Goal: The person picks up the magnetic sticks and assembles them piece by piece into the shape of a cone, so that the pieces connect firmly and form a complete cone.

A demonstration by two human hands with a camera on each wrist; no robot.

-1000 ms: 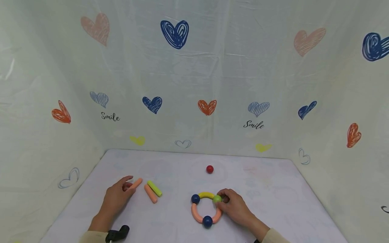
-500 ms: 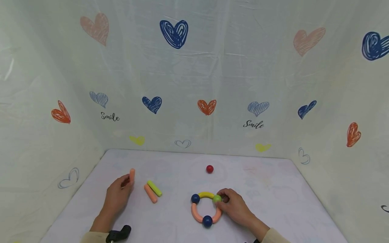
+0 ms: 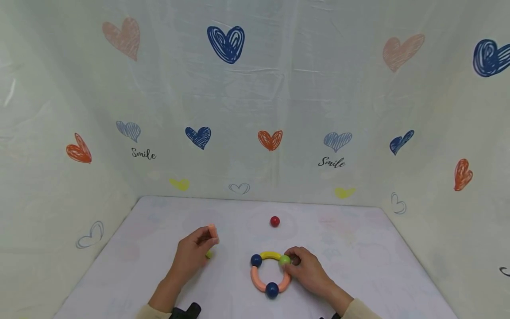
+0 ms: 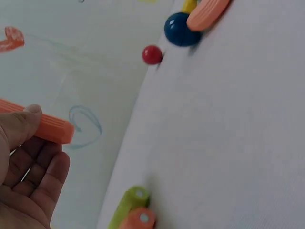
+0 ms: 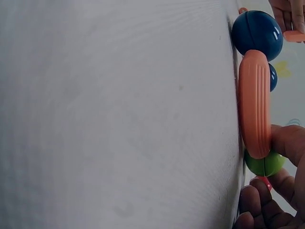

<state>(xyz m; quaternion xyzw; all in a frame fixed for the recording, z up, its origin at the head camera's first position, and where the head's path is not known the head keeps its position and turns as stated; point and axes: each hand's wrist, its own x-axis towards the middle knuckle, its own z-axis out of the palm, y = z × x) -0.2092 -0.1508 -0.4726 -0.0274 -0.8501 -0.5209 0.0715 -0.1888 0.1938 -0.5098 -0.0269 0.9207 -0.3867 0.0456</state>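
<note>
My left hand (image 3: 191, 253) pinches a straight salmon stick (image 3: 213, 231) between thumb and fingers, raised above the table. In the left wrist view that ribbed stick (image 4: 55, 128) points out past the thumb. A magnetic-looking ring lies flat: a yellow curved bar (image 3: 271, 255), two salmon curved bars (image 3: 256, 280), a blue ball (image 3: 256, 260) at upper left, another blue ball (image 3: 272, 290) at the near side, and a green ball (image 3: 284, 260) at upper right. My right hand (image 3: 308, 272) pinches the green ball, as the right wrist view also shows, partly hiding it.
A red ball (image 3: 275, 221) sits behind the ring. Below my left hand lie a lime green stick (image 4: 125, 206) and a second salmon stick (image 4: 140, 219), side by side and mostly hidden in the head view. A heart-printed sheet (image 3: 239, 88) hangs around the white table (image 3: 358, 248).
My left hand has lifted the salmon stick, turned it upright, and carried it right, over the two lying sticks. My right hand and the ring have stayed put.
</note>
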